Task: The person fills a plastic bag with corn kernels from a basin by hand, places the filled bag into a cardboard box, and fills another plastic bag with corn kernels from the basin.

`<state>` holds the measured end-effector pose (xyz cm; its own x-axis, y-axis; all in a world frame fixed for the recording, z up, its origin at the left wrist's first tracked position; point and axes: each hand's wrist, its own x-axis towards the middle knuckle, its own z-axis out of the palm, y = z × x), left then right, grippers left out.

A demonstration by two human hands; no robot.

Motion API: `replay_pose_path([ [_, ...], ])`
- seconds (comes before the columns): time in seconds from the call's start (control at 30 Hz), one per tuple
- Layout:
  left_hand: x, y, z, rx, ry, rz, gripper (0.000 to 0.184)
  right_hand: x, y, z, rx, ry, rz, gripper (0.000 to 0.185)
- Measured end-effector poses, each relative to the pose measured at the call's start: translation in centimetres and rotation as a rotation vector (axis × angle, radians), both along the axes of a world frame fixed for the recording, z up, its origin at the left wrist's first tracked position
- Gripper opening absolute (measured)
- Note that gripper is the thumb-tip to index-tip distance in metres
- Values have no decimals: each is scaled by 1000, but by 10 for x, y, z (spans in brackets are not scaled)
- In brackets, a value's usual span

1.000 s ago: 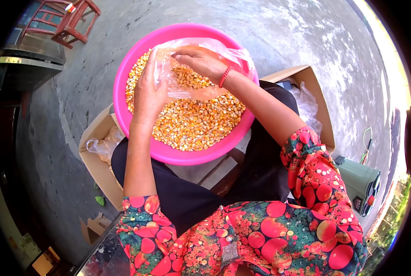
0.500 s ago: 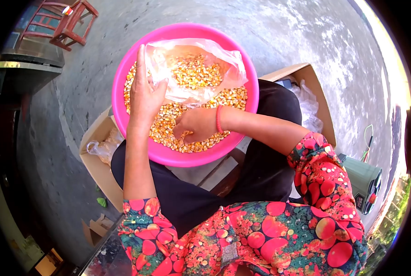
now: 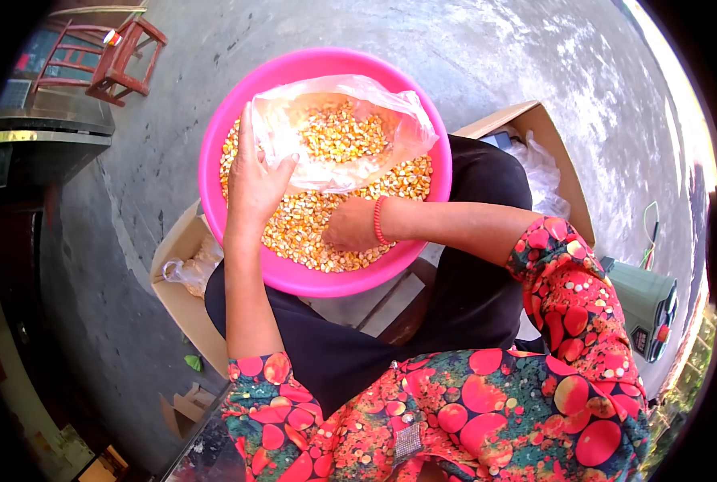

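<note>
A pink basin [image 3: 214, 177] on my lap holds loose yellow corn kernels [image 3: 302, 229]. On them lies a clear plastic bag [image 3: 414, 132], its wide mouth facing me, with more kernels inside. My left hand [image 3: 258, 181] is at the bag's left edge, index finger stretched up and thumb spread across the near side; its other fingers are hidden. My right hand [image 3: 353, 223], a red beaded bracelet on its wrist, reaches into the loose kernels below the bag. Its fingers are curled down, and the fingertips are buried among the kernels.
Cardboard boxes holding plastic bags stand on both sides of my legs, one at the left [image 3: 173, 281] and one at the right [image 3: 563, 161]. A greenish container [image 3: 639, 301] is at my right. Far left, a red-brown wooden chair [image 3: 125, 64] stands on the concrete floor.
My right hand has moved slightly right, its fingers now deeper in the kernels. My left hand stays at the bag's edge. The whole view has shifted slightly.
</note>
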<state>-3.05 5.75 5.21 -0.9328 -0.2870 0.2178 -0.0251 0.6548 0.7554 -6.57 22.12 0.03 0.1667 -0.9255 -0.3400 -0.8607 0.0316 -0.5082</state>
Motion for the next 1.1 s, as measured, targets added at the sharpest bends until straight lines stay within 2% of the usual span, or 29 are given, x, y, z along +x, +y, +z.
replay_pose_path([
  [0.07, 1, 0, 2, -1, -39, 7, 87, -2, -2, -11, 15, -2, -4, 28],
  [0.13, 1, 0, 2, -10, -59, 51, 82, -6, -4, -17, -188, -371, -68, 23],
  [0.17, 2, 1, 3, -13, -57, 48, 82, -7, -4, -19, -191, -369, -71, 23],
  [0.23, 1, 1, 4, -92, -10, 42, 77, -11, -4, 20, 295, -1023, -405, 20],
  [0.27, 2, 2, 5, -95, -7, 37, 77, -14, -2, 34, 341, -1104, -418, 19],
  [0.37, 3, 6, 10, -62, -38, 32, 74, -23, -2, 45, 336, -1107, -396, 19],
  [0.43, 4, 8, 12, -33, -71, 61, 66, -36, -4, 44, 309, -1162, -377, 17],
  [0.5, 4, 3, 4, -27, -92, 63, 65, -52, -2, 45, 137, -1429, -424, 15],
  [0.53, 3, 0, 0, -21, -110, 67, 65, -57, 3, 62, 59, -1417, -555, 14],
  [0.57, 3, -1, -3, -26, -105, 66, 65, -66, 4, 57, -39, -1431, -574, 13],
  [0.63, 1, 4, -3, -25, -52, 24, 63, -81, 12, 61, -192, -1273, -771, 12],
  [0.77, 2, 7, -2, -84, -104, 56, 61, -92, 5, 35, -375, -1207, -909, 12],
  [0.83, 5, 8, 0, -132, -59, 44, 61, -94, 4, 31, -661, -748, -912, 12],
  [0.87, 3, 9, 0, -176, -8, 33, 60, -94, 7, 31, -877, -366, -816, 11],
  [0.9, 1, 8, -4, -166, 28, 20, 60, -94, 6, 33, -992, -229, -739, 10],
  [0.97, 5, 4, -8, 8, -63, 43, 60, -87, 4, 40, -907, -418, -579, 6],
  [1.0, 4, 9, -1, 27, -100, 64, 60, -77, 2, 39, -811, -644, -481, 4],
  [1.03, 5, 12, 5, 45, -138, 84, 60, -67, 5, 47, -691, -697, -358, 5],
  [1.07, 5, 12, 5, 32, -118, 75, 61, -55, 1, 41, -696, -842, -218, 6],
  [1.1, 6, 11, 2, 19, -105, 68, 61, -42, 0, 36, -574, -848, -136, 7],
])
